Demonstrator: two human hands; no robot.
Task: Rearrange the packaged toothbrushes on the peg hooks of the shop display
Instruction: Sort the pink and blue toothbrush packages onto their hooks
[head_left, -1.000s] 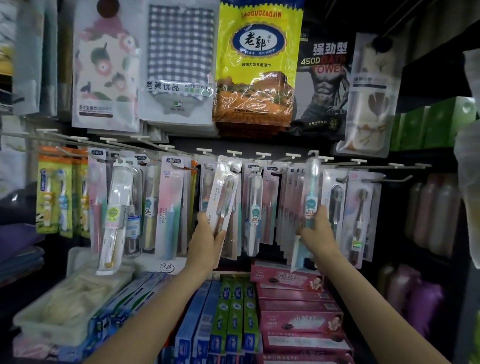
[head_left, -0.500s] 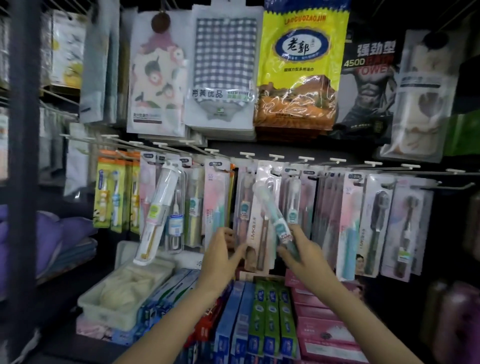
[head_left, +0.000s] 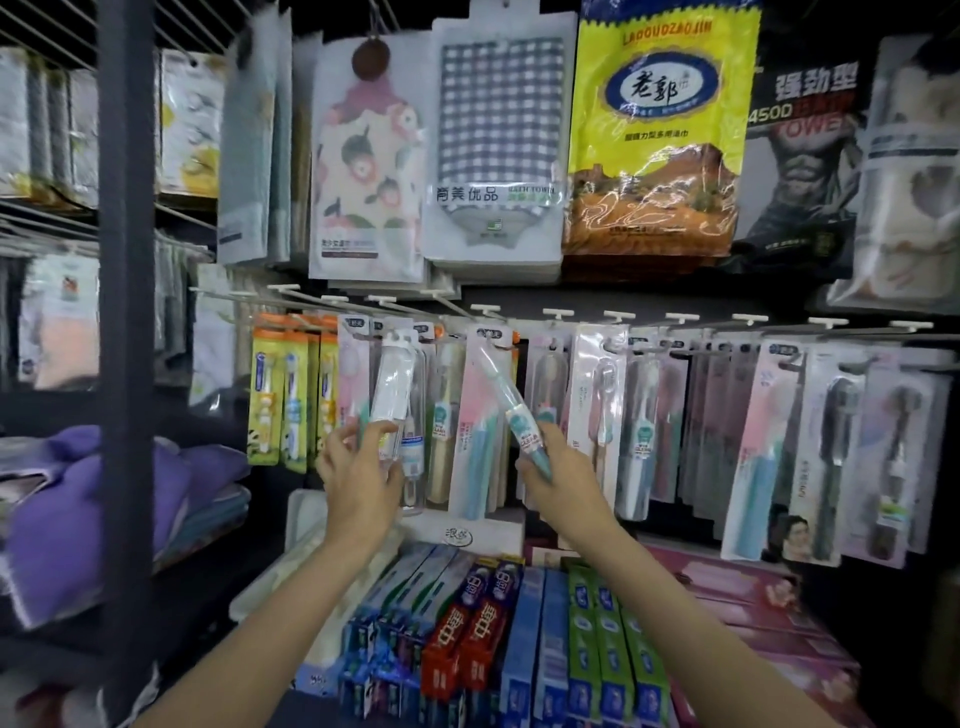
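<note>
1. The toothbrush pack (head_left: 511, 410) in a clear sleeve with a teal label is off its hook; it sits in the right hand (head_left: 558, 467), tilted so its top leans up and left towards the middle of the peg row.
2. The right hand's grip is clenched round the lower end of that pack, thumb and fingers wrapped about it.
3. The left hand (head_left: 358, 473) reaches to the white toothbrush pack (head_left: 393, 384) hanging at the left part of the row; its fingertips pinch the pack's lower part, though blur makes it hard to tell how firm the grip is.
4. The white pack hangs crooked, top to the right and bottom to the left, apparently on the tip of its peg hook (head_left: 400, 306).
5. As I judge it, the task is mid-way: one pack is lifted and not yet re-hung, another is being handled, and most packs hang in place along the rail.
6. What is left, likely, is finding a free hook for the held pack and straightening the white one.
7. Crowded neighbouring packs, such as the pink and teal pack (head_left: 475, 431) just behind the held one, could snag it.
8. Below stand toothpaste boxes (head_left: 519, 639); above hang towel bags (head_left: 498, 140); a dark post (head_left: 124, 312) rises at the left.
</note>
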